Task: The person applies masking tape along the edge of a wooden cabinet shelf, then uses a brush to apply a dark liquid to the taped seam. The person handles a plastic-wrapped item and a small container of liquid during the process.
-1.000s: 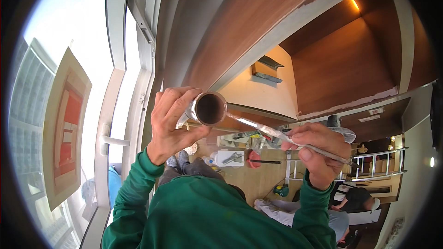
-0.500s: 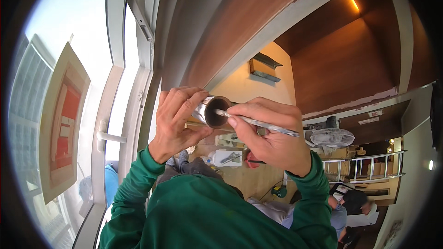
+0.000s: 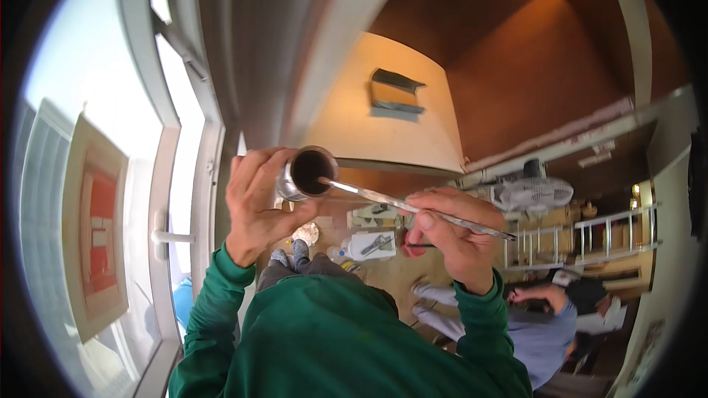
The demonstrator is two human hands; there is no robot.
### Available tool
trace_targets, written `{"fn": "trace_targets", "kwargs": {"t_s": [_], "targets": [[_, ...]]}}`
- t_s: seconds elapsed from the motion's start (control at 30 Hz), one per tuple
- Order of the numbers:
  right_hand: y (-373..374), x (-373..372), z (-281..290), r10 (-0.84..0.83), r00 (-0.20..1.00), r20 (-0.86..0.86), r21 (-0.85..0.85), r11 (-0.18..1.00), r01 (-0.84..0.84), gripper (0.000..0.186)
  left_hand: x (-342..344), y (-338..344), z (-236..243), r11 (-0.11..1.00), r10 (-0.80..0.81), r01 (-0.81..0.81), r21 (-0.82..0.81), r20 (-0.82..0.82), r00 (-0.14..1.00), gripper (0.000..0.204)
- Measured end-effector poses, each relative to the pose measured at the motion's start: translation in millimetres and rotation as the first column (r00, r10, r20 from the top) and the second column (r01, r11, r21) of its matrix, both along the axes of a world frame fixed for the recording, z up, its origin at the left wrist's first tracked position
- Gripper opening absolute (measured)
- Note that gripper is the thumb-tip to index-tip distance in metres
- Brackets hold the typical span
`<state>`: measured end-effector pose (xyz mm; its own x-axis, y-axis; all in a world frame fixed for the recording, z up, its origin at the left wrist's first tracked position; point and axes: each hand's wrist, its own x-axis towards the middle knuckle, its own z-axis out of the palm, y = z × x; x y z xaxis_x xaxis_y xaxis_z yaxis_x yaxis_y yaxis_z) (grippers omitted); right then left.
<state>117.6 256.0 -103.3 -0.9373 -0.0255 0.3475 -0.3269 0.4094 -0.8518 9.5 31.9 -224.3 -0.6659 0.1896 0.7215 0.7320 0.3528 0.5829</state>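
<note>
My left hand (image 3: 254,203) is closed around the side of a small shiny metal can (image 3: 313,169). The can tilts so that its round mouth faces me, and its inside looks dark brown. Pinched in the fingers of my right hand (image 3: 464,222) is a slim paintbrush (image 3: 376,196) with a paint-smeared handle. Its far end reaches into the mouth of the can, where the tip is hard to make out. A thin dark object (image 3: 424,245) shows beneath my right hand; I cannot tell whether I hold it.
A white-framed window with a handle (image 3: 173,237) stands close on my left. A wall fan (image 3: 535,193) and a metal ladder (image 3: 605,236) are at right. A person in a grey-blue shirt (image 3: 542,339) is at lower right. White trays (image 3: 371,245) lie below on the floor.
My right hand has moved away from the can, and more of the paintbrush now shows. The can has shifted up and left in view. The person at lower right shows more fully.
</note>
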Motion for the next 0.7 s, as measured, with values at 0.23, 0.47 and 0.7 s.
{"fn": "trace_targets", "kwargs": {"t_s": [0.23, 0.47, 0.7], "targets": [[38.4, 35.9, -14.2, -0.072, 0.992, -0.105, -0.001, 0.997, 0.073, 0.02, 7.6, 35.0, -3.9, 0.998, -0.063, 0.064, -0.023, 0.074, 0.995, 0.056], [25.3, 76.8, -53.1, -0.12, 0.985, -0.121, -0.168, 0.981, 0.099, 0.023, 34.7, 53.1, -13.6, 0.98, -0.131, 0.153, -0.128, 0.167, 0.977, 0.051], [32.9, 119.4, -99.8, -0.196, 0.98, -0.022, -0.275, 0.944, 0.182, 0.026, 65.4, 56.1, -49.0, 0.961, -0.137, 0.185, -0.208, 0.225, 0.965, 0.049]]}}
